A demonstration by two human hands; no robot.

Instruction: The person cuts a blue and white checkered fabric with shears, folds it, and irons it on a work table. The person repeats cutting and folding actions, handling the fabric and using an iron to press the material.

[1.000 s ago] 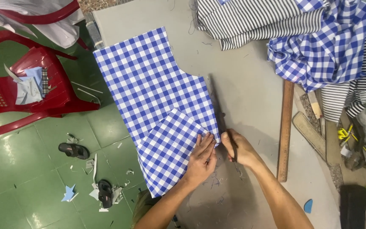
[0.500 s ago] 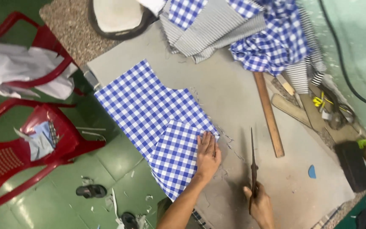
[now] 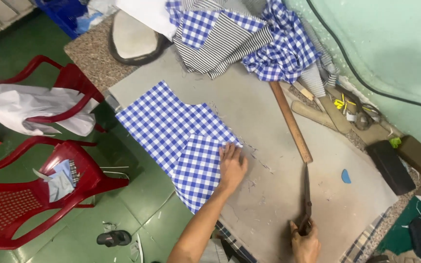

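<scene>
Blue-and-white checked cloth [image 3: 181, 141], cut to a shaped piece with a smaller piece folded or laid on its near corner, lies flat on the grey counter [image 3: 278, 195], its left edge at the counter's rim.

Head view. The cutting looks mostly done, by my reading: the piece has clean edges, and thread ends and small snippets litter the counter just right of it. What is left I cannot tell from here; a heap of checked and striped fabric [image 3: 249, 44] sits uncut at the far end.

Left hand [image 3: 232, 168]: spread flat, palm down, fingers apart, pressing the right edge of the smaller checked piece. It grips nothing.

Right hand [image 3: 305, 243]: closed around the handles of long dark scissors [image 3: 307, 197], low at the near edge of the counter, well apart from the cloth. The blades look closed, lying on the counter and pointing away from the person, the tip just short of a long wooden ruler [image 3: 291, 122].

Nearby: a blue tailor's chalk [image 3: 346, 176] right of the scissors; red plastic chairs [image 3: 49, 195] on the green floor to the left.
</scene>
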